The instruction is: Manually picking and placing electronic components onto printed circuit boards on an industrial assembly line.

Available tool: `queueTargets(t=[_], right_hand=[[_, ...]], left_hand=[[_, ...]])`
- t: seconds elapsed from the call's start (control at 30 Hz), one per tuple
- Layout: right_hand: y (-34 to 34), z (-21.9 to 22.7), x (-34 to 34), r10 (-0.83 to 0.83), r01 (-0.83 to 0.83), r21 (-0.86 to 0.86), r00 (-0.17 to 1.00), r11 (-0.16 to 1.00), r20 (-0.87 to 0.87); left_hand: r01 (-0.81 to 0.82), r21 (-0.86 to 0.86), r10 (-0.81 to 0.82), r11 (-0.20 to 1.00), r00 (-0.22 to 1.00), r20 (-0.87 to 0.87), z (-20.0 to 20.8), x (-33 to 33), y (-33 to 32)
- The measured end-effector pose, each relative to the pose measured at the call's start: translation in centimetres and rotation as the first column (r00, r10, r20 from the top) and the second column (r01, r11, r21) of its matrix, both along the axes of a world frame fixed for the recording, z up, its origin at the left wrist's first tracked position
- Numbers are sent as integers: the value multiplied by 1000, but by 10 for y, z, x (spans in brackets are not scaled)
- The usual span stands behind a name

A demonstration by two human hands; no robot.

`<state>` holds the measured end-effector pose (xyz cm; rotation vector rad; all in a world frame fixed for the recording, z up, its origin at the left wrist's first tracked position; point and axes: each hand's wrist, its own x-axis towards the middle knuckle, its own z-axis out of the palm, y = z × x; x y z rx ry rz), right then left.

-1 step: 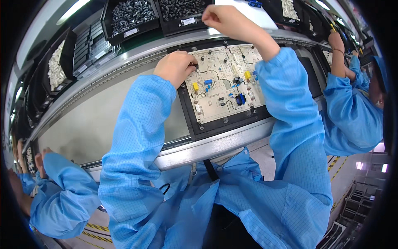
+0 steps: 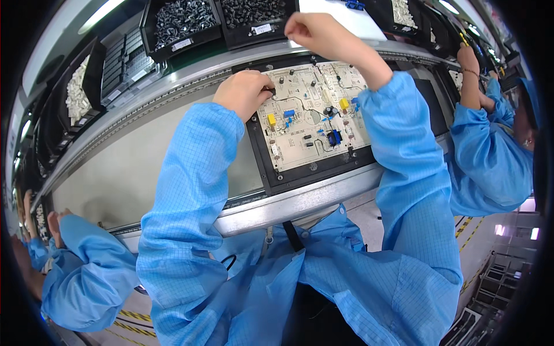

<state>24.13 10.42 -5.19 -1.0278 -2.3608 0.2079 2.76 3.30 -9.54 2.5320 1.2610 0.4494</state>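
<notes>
A cream-coloured circuit board (image 2: 291, 154) lies in a black carrier frame (image 2: 266, 170) on the line in front of me. Blue, yellow and black parts stand on it. My left hand (image 2: 245, 92) is at the board's far left corner, thumb and fingers pinched on a small black component (image 2: 273, 91) at the board surface. Beyond the board's far edge, my right hand (image 2: 323, 36) hangs in the air near the parts bins, fingers curled together. Whatever it may hold is hidden.
Behind the metal rail stand two black bins (image 2: 183, 47) of small black parts. A bin of white parts (image 2: 78, 92) is at far left. A white sheet (image 2: 369, 26) lies behind my right hand. Co-workers in blue sleeves (image 2: 485, 167) work on both sides.
My right hand has shifted slightly to the right and nearer to me, away from the black bin. The left hand has stayed at the board's corner.
</notes>
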Motion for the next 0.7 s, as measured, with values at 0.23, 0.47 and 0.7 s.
queueTargets(t=[0.23, 0.47, 0.7], right_hand=[[-50, -22, 21, 22, -2, -352, 998, 936, 54], [-51, -30, 12, 71, -35, -396, 994, 918, 78], [-62, -19, 8, 63, -32, -432, 996, 902, 59]], left_hand=[[-19, 34, 12, 999, 980, 201, 17, -26, 18], [-623, 532, 469, 573, 782, 411, 32, -173, 60], [-450, 722, 687, 525, 725, -48, -13, -226, 63]])
